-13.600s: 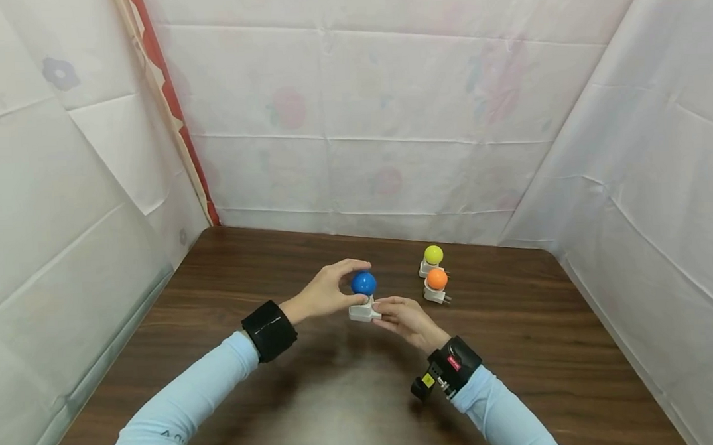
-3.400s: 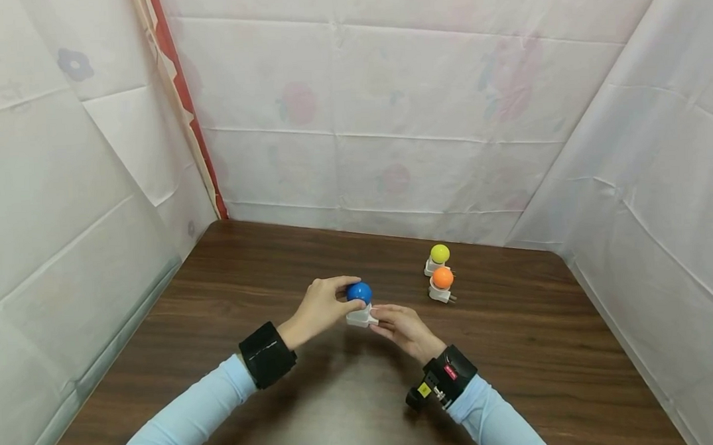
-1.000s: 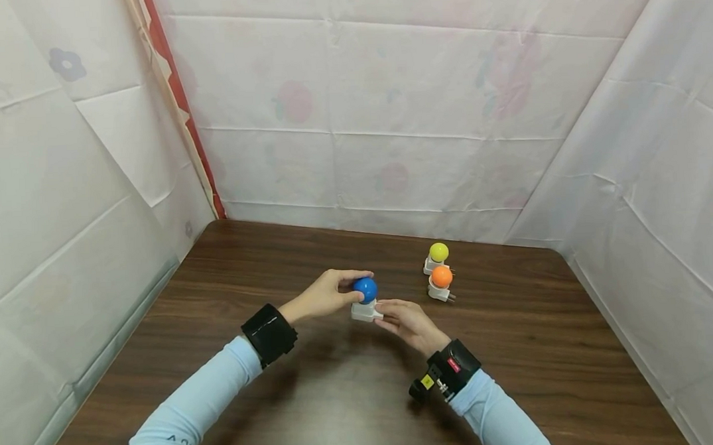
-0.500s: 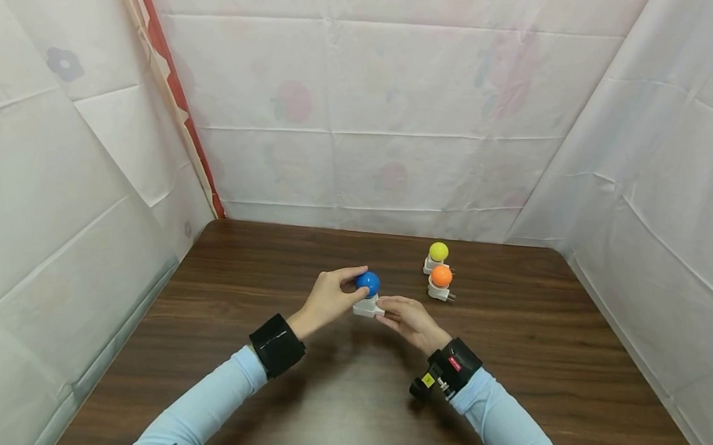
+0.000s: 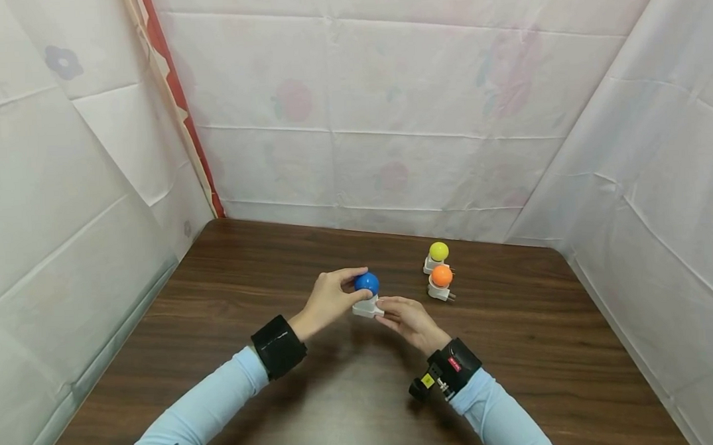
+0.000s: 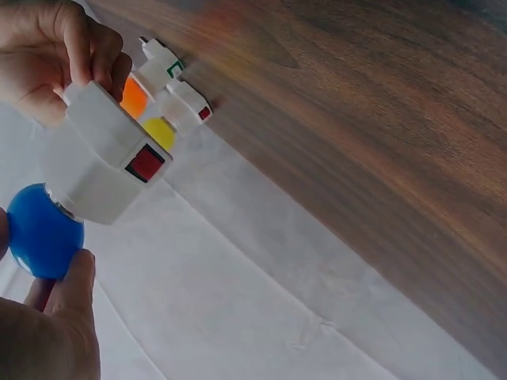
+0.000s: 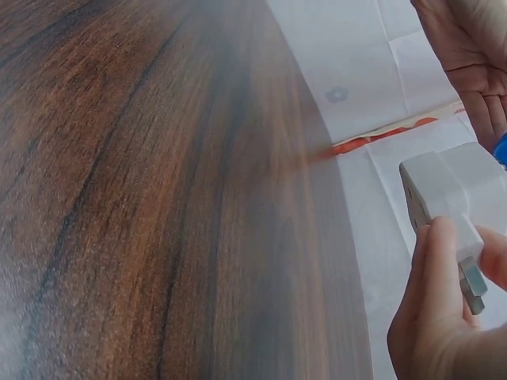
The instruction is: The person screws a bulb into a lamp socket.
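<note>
In the head view my left hand (image 5: 329, 299) pinches a round blue light bulb (image 5: 367, 283) between thumb and fingers. Below the bulb is a white plug-in lamp socket (image 5: 366, 309), whose right end my right hand (image 5: 410, 321) grips with thumb and fingertips. A thin strip of the bulb's metal base (image 6: 60, 203) shows at the socket's mouth in the left wrist view. That view also shows a red rocker switch (image 6: 146, 163) on the socket. Flat metal prongs (image 7: 472, 286) stick out past my right fingers in the right wrist view. Both hands hold the pair above the table.
Two more white sockets stand at the back right of the brown wooden table (image 5: 262, 253), one with a yellow bulb (image 5: 439, 251), the other with an orange bulb (image 5: 442, 276). White patterned sheeting (image 5: 352, 116) hangs behind and along both sides.
Over the last second the left wrist has turned and dropped slightly, the thumb shifting on the blue bulb. Bulb and socket have risen a little in view. The grip of both hands persists throughout.
</note>
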A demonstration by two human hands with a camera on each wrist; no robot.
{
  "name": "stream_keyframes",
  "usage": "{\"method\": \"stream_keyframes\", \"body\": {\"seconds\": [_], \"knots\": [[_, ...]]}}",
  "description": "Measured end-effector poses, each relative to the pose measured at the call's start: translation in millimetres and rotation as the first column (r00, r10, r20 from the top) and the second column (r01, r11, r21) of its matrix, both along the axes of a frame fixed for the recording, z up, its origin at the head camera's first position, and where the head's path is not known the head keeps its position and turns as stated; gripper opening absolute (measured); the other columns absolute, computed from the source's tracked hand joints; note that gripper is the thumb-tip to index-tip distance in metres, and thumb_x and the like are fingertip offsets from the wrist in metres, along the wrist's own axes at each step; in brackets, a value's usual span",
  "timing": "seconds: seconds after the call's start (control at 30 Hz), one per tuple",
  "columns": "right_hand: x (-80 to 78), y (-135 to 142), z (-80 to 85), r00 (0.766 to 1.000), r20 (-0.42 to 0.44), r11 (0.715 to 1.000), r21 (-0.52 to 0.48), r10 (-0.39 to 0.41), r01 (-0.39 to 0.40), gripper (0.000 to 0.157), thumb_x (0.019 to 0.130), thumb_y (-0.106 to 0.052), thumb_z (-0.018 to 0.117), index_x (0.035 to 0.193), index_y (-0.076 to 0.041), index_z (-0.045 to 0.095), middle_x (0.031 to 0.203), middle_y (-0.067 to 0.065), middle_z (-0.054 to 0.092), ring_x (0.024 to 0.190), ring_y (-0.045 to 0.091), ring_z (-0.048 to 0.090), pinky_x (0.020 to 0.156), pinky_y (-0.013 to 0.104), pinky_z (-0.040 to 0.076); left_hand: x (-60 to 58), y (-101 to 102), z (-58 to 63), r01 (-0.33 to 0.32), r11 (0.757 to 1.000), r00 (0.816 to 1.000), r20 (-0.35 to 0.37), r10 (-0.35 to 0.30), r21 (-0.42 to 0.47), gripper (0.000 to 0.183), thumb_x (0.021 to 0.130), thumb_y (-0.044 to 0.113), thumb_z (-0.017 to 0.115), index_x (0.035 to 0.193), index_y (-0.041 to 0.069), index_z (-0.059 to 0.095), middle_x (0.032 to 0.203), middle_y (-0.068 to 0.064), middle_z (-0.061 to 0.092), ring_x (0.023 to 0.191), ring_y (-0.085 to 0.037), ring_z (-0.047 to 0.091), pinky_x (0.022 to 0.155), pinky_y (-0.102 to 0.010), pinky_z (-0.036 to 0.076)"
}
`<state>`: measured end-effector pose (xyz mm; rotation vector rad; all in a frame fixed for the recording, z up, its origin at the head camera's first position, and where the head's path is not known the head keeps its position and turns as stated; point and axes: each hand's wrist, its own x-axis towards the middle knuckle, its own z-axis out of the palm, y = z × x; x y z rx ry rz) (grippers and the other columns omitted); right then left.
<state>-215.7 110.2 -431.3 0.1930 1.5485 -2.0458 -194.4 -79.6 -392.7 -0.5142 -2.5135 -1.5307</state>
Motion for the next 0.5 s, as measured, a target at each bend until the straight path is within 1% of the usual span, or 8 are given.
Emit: {"method": "stream_keyframes", "body": {"seconds": [0.07,0.17,0.33,0.4,0.5], "knots": [[-0.2,0,-0.1,1.0,0.005,1.0,0.004,0.003,-0.003,0.036,0.087,-0.007,0.06,0.121,0.004,0.052,0.104,0.01,0.06,0.089,0.016,0.061,0.09,0.03,0.049,-1.4,-2,0.0,0.027,1.0,1.0,0.013,-0.027,0.0,0.045,0.082,0.021,0.069,0.123,0.005,0.058,0.117,-0.015,0.062,0.097,-0.021,0.065,0.078,-0.028,0.054],[-0.5,1,-0.2,1.0,0.01,1.0,0.018,0.008,-0.008,0.037,0.087,-0.007,0.061,0.121,0.004,0.052,0.104,0.01,0.06,0.089,0.016,0.061,0.088,0.03,0.05,-4.4,-7,-0.4,0.097,0.995,0.994,0.041,-0.097,0.014,0.044,0.083,0.021,0.068,0.123,0.006,0.058,0.118,-0.015,0.061,0.101,-0.023,0.064,0.081,-0.03,0.053],[-1.4,3,-1.7,1.0,0.015,0.999,0.035,0.022,-0.023,0.041,0.086,-0.009,0.063,0.123,0.005,0.051,0.104,0.009,0.06,0.089,0.016,0.061,0.087,0.03,0.05,-9.9,-14,-1.5,0.222,0.974,0.972,0.07,-0.225,0.043,0.043,0.084,0.013,0.065,0.125,0.002,0.055,0.124,-0.018,0.057,0.111,-0.028,0.058,0.09,-0.041,0.049],[-1.9,3,-3.0,0.999,0.018,0.999,0.037,0.033,-0.034,0.043,0.085,-0.009,0.064,0.123,0.005,0.051,0.104,0.009,0.06,0.089,0.016,0.061,0.087,0.029,0.051,-11.7,-16,-1.3,0.259,0.965,0.961,0.089,-0.262,0.051,0.043,0.085,0.011,0.064,0.125,0.001,0.054,0.126,-0.018,0.056,0.113,-0.029,0.056,0.091,-0.041,0.048],[-2.4,4,-5.7,0.999,0.017,0.998,0.042,0.048,-0.048,0.043,0.085,-0.01,0.064,0.123,0.006,0.052,0.102,0.009,0.061,0.088,0.015,0.061,0.085,0.028,0.051,-13.8,-17,-1.4,0.285,0.957,0.95,0.117,-0.288,0.048,0.042,0.085,0.011,0.063,0.125,0.002,0.054,0.126,-0.016,0.056,0.114,-0.028,0.056,0.091,-0.037,0.048]]}}
